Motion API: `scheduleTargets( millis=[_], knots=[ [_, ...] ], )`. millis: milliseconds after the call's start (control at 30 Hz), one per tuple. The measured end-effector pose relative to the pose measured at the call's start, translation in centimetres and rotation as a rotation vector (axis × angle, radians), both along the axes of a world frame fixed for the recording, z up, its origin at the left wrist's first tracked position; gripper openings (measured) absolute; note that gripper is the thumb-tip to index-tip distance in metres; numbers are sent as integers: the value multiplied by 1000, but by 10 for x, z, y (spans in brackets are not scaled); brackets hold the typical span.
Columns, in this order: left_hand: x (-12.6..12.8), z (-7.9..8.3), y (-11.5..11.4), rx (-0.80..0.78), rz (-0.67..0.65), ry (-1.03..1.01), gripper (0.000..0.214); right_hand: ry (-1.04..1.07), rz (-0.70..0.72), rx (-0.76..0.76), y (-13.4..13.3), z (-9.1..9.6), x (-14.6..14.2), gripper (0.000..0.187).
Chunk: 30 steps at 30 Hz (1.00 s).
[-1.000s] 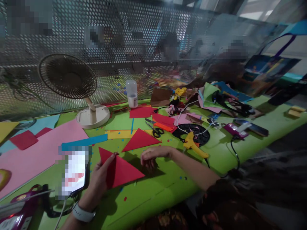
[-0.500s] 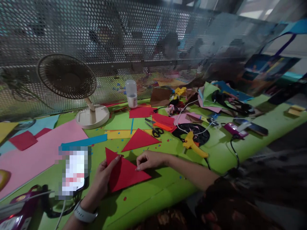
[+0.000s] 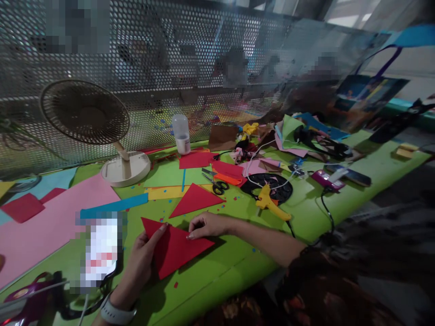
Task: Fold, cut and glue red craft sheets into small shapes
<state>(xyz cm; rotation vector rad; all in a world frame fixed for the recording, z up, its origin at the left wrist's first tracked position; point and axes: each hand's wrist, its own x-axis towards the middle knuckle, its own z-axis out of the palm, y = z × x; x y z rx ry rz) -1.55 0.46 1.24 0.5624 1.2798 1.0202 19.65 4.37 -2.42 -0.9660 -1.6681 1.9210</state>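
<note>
The red triangle in your hands has its long axis running left to right, dipping slightly toward the right. One sharp corner points right, another points to the far left, and the third points back toward you. Its longest visible edge is the far one. You have it over the near part of the green table; whether its underside touches the surface, you cannot tell from here.

The triangle lies to the right of your left hand and just in front of the fingertips of your right hand. Your left hand grips its left side, thumb flat on top and pointing at the far edge, the other fingers mostly hidden. Your right hand is curled narrow, with thumb and forefinger close together at the far edge; whether they pinch the paper or only touch it is unclear.

Just beyond lies a second red triangle, its apex pointing away from you. Past that are black-handled scissors, with a yellow glue gun farther right, against a black round tray. To your left, a lit phone stands near your wrist, and a blue paper strip lies behind it.
</note>
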Motion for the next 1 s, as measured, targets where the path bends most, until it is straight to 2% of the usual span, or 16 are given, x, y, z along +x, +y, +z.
scheduleTargets(
  millis=[167, 333, 400, 500, 600, 633, 667, 800, 867, 933, 1000],
  knots=[
    [-1, 0, 3, -24, 10, -6, 27, 37, -54, -106, 4, 0, 1, 36],
    [-4, -6, 6, 1, 17, -26, 24, 63, -88, -149, 4, 3, 1, 37],
    [-9, -4, 8, 43, 74, -15, 22, 69, -79, -163, 4, 4, 2, 36],
    [-18, 7, 11, 240, 200, 103, 23, 75, -38, -174, 7, 5, 6, 36],
    [-23, 21, 11, 527, 254, 420, 34, 46, 55, -165, 10, 8, 11, 35],
    [-23, 24, 11, 582, 204, 504, 33, 35, 89, -164, 10, 10, 12, 34],
    [-23, 25, 10, 622, 93, 563, 32, 23, 126, -164, 10, 11, 12, 32],
    [-15, 16, 7, 637, -554, 680, 24, -19, 285, -164, 5, 16, 9, 27],
    [-12, 14, 4, 593, -802, 682, 15, -43, 359, -154, 3, 18, 8, 25],
    [-10, 16, 2, 555, -935, 652, 13, -67, 413, -139, 2, 20, 9, 25],
    [-8, 22, 0, 532, -1005, 627, 19, -90, 448, -115, 2, 22, 10, 26]
  ],
)
